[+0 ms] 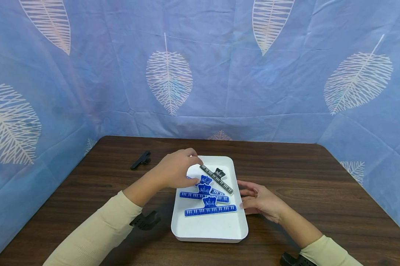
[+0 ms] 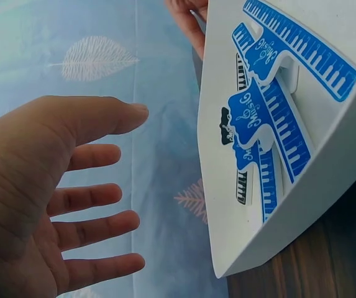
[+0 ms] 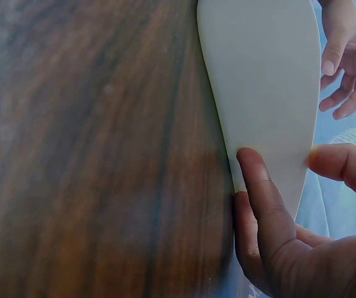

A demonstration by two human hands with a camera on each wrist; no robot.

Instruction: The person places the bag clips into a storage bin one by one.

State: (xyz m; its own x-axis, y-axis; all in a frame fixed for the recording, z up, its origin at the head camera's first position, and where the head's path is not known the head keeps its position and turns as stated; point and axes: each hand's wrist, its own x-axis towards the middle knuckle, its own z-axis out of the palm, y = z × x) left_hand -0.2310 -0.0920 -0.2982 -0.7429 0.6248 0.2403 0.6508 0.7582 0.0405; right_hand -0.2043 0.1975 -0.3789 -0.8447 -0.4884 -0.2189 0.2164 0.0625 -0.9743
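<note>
A white tray (image 1: 211, 231) stands on the table, holding several blue clips (image 1: 210, 211) with piano-key bars and "Music" lettering. A black clip (image 1: 216, 179) of the same style lies aslant at its far right. Over the tray's left rim, my left hand (image 1: 178, 168) is spread; in the left wrist view its fingers (image 2: 100, 232) are apart and nothing is in them. At the right side my right hand (image 1: 263, 201) touches the tray. The right wrist view has its fingertips (image 3: 252, 162) against the outer wall and the thumb (image 3: 336, 162) at the rim.
A separate black clip (image 1: 141, 160) lies on the dark wooden table (image 1: 286, 162), toward the far left. Blue cloth (image 1: 219, 81) with white leaf prints hangs behind the table and along both sides.
</note>
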